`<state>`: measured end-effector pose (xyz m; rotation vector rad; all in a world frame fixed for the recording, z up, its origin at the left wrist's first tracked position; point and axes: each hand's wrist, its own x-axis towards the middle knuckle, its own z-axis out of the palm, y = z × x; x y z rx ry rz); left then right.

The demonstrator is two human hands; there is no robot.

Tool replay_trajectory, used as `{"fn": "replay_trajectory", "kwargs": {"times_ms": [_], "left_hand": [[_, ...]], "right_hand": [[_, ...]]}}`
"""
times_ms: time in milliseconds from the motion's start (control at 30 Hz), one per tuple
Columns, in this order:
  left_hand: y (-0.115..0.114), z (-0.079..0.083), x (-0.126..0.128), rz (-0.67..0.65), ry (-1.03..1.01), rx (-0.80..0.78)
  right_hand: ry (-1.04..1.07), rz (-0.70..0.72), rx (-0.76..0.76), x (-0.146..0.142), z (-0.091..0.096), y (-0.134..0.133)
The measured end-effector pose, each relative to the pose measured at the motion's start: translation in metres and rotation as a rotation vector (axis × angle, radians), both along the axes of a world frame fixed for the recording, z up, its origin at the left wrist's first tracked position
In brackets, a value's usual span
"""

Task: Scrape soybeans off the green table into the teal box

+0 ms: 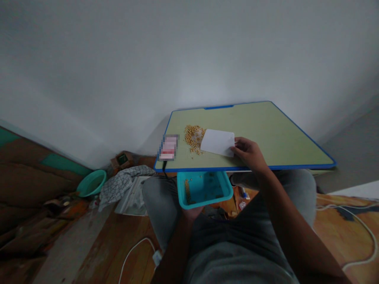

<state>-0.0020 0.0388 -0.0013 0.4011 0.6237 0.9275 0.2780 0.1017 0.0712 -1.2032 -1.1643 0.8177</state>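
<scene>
My right hand (248, 153) rests on a green table with a blue rim (278, 134) and pinches a white card (217, 142) by its right edge. The card's left edge touches a pile of yellow beans (192, 137). Below the table's near edge a teal plastic tray (204, 188) is held up from beneath by my left hand (192, 213), of which only a small part shows under the tray. A few beans lie along the tray's left side. My knees in grey trousers flank the tray.
A blurred pink phone-like object (168, 147) lies at the table's left corner with a black cable hanging down. On the wooden floor sit a teal basin (91, 183), a checked cloth (122, 182), a small box (122, 159) and white cables (365, 227). A white wall stands behind.
</scene>
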Motion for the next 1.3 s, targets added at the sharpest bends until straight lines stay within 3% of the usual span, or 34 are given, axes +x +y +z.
{"fn": "replay_trajectory", "kwargs": {"times_ms": [133, 333, 533, 1000, 1300], "left_hand": [[0.002, -0.002, 0.004, 0.053, 0.059, -0.112], [0.001, -0.008, 0.004, 0.115, -0.010, -0.133], [0.000, -0.009, 0.003, 0.097, -0.009, -0.091], [-0.004, 0.009, 0.006, 0.088, 0.021, -0.100], [-0.003, 0.009, 0.007, 0.135, 0.033, -0.153]], "right_hand": [[-0.011, 0.013, -0.013, 0.000, -0.001, 0.000], [-0.046, 0.044, -0.013, 0.002, 0.000, -0.001], [-0.024, 0.046, 0.005, 0.002, -0.002, 0.000], [-0.030, 0.091, 0.008, 0.001, -0.002, -0.001], [-0.008, 0.179, -0.022, 0.000, 0.000, -0.003]]}}
